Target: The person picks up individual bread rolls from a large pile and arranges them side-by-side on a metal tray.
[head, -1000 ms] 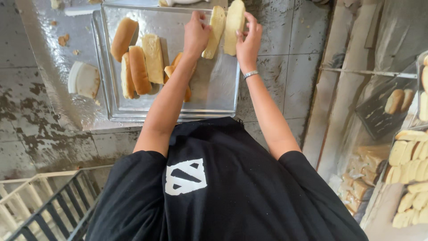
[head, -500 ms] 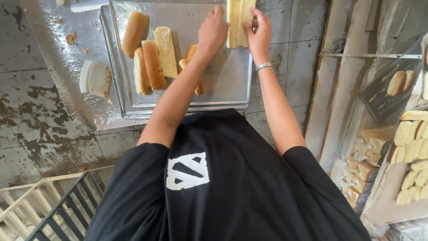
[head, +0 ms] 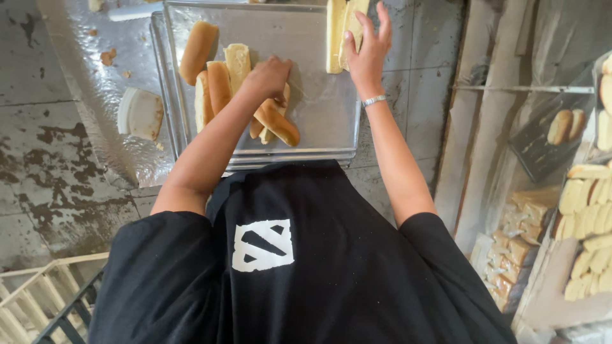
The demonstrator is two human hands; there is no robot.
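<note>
Your left hand (head: 268, 76) is down on the metal baking tray (head: 319, 108), fingers curled shut over the small heap of browned long rolls (head: 275, 121) that lies near the middle of the tray; the knuckles hide the fingertips, so you can see that it grips the heap but not which roll it has. Those rolls stick out toward you from under the hand, crossing one another at a slant. Just to the left of that hand stands a tight row of rolls (head: 220, 86), some browned on top and one turned pale side up, touching each other side by side, and one more browned roll (head: 198, 51) lies tilted at the far left corner of the tray. Your right hand (head: 366, 48) is at the far right of the tray, fingers spread wide and flat against a pair of pale split rolls (head: 341, 32) that run off the far edge of the view; it presses on them rather than closing around them. A metal bracelet (head: 373, 100) sits on that wrist. The tray rests on a shiny wet worktop (head: 89, 95), with a white scraper (head: 140, 113) lying just left of it. Well apart on the right, racks of pale rolls (head: 590, 210) stand on shelves.
</note>
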